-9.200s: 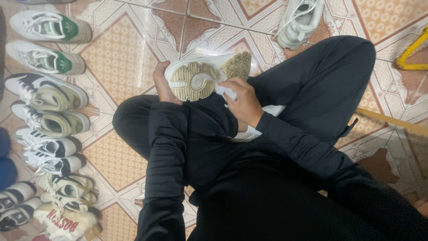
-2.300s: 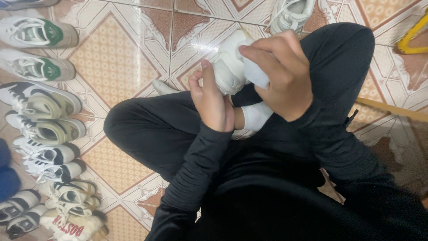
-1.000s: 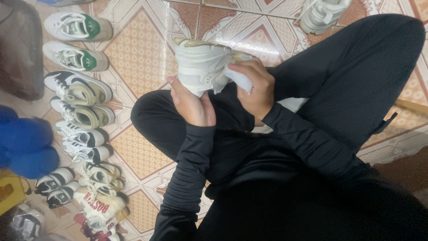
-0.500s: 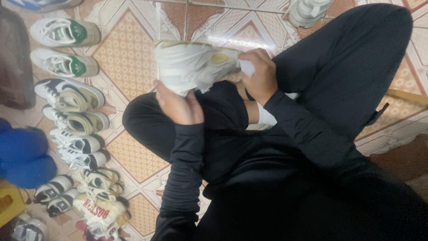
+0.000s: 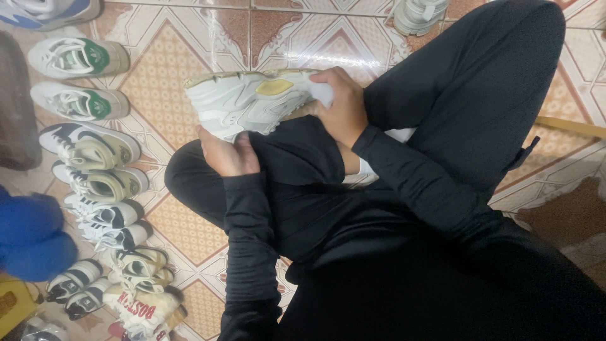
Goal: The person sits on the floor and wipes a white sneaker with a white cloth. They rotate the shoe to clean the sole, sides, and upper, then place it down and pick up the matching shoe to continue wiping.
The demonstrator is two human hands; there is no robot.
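Note:
A chunky white sneaker (image 5: 246, 101) with a pale yellow patch lies on its side over my crossed legs, sole edge facing away. My left hand (image 5: 228, 153) grips it from below near the toe end. My right hand (image 5: 344, 110) presses a white cloth (image 5: 323, 93) against the heel end of the sneaker. Both arms wear black sleeves.
Several pairs of sneakers (image 5: 88, 148) line the patterned tile floor on the left. Another white shoe (image 5: 420, 14) lies at the top edge. A blue object (image 5: 31, 237) and a yellow one (image 5: 14, 306) sit at lower left. A wooden stick (image 5: 568, 126) lies at right.
The sneaker has been turned from sole-up to lying on its side, and lowered towards my knee. My right hand with the cloth has shifted to its heel end.

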